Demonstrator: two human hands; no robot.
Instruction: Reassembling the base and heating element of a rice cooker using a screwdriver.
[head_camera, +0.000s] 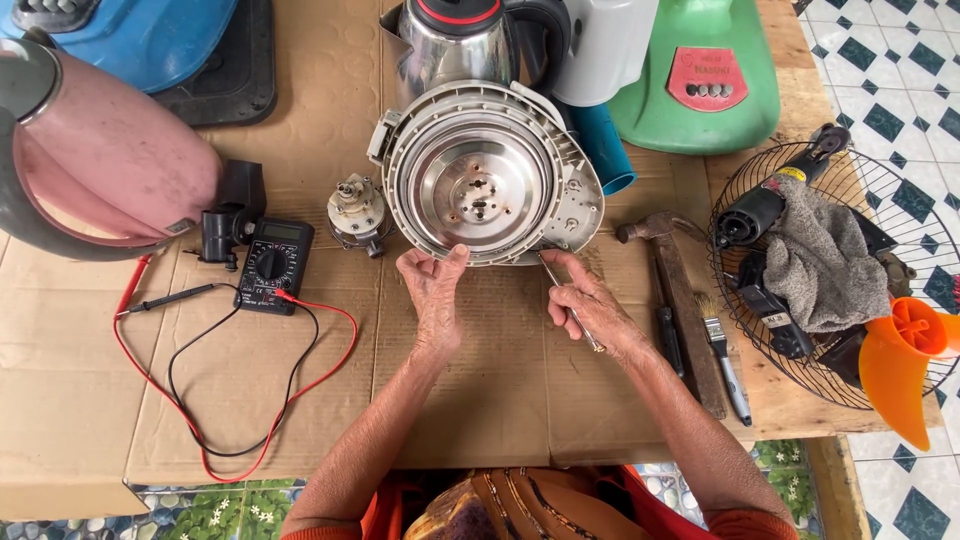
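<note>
An upturned kettle (487, 180) lies on its side on the cardboard, its round grey base with a shiny metal plate facing me. My left hand (432, 290) grips the lower rim of that base with thumb and fingers. My right hand (585, 300) holds a thin metal screwdriver (566, 302), its tip touching the base's lower right edge.
A black multimeter (272, 265) with red and black leads lies left, beside a small motor part (356, 212) and a pink kettle (95, 155). A hammer (680, 300), brush (724, 355) and wire fan guard (860, 270) holding a cloth and orange blade sit right.
</note>
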